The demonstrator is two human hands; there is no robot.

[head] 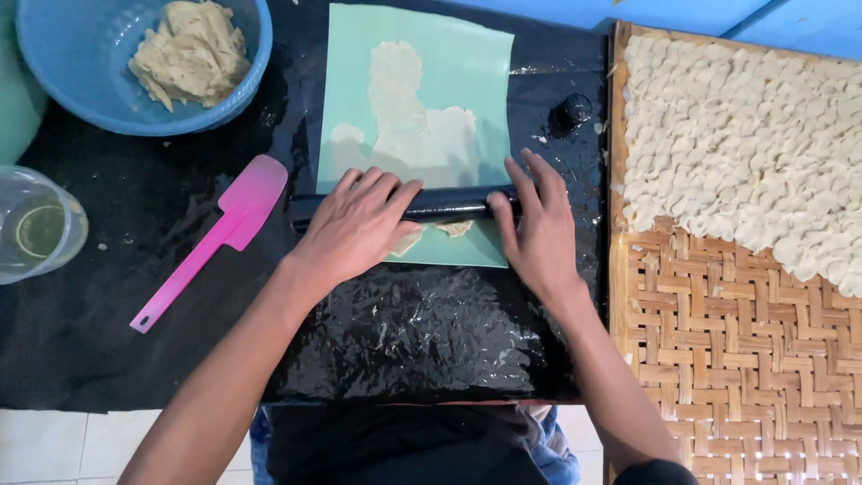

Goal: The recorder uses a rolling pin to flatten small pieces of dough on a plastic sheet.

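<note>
A black rolling pin lies across a pale green sheet on a black plastic-covered surface. My left hand rests flat on the pin's left part, fingers spread. My right hand presses on its right end. Thin flattened beige dough spreads over the sheet beyond the pin, and small bits of dough show just in front of it.
A blue bowl with dough lumps sits at the back left. A pink spatula lies left of the sheet. A clear container stands at the far left. A woven bamboo tray on the right carries several small dough pieces. A small black knob sits near it.
</note>
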